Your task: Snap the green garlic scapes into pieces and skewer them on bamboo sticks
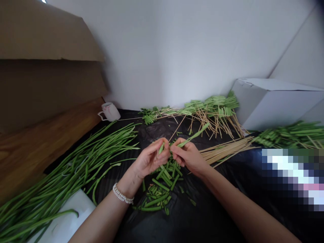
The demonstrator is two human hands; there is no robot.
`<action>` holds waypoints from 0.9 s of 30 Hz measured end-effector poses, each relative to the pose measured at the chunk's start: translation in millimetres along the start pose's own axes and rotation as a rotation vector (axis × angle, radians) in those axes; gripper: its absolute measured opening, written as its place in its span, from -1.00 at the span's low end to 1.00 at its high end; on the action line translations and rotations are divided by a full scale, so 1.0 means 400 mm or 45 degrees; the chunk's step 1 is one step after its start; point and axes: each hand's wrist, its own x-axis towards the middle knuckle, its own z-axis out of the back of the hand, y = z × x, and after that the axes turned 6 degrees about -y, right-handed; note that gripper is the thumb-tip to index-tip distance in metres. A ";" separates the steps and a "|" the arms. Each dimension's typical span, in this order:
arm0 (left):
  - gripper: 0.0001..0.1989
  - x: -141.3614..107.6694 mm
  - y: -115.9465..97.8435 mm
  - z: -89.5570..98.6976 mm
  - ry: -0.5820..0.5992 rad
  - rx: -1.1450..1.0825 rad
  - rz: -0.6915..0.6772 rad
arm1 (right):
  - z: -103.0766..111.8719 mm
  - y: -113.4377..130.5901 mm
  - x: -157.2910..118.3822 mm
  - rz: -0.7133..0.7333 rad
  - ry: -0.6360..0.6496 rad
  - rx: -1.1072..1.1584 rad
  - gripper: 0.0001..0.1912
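My left hand (155,157) is closed on a short green stem piece (161,148), and a thin stick (177,128) rises from between my hands toward the upper right. Close beside it, my right hand (187,153) pinches a longer green stem (197,134), whose tip points up and right. Under both hands lies a pile of cut green pieces (164,175), with smaller scraps (155,197) nearer me. My left fingers partly hide what they grip.
Long green stems (83,162) lie at left over a white surface (73,209). A mug (110,112) stands behind. Skewered green pieces (215,103) line the back, bare sticks (225,151) lie right, before more green bundles (288,135). Boxes (280,104) (50,67) flank the black-covered table (202,209).
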 end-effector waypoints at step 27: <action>-0.71 0.030 0.040 0.020 -0.605 1.045 -0.298 | 0.022 -0.029 0.002 0.505 -0.221 -1.284 -0.70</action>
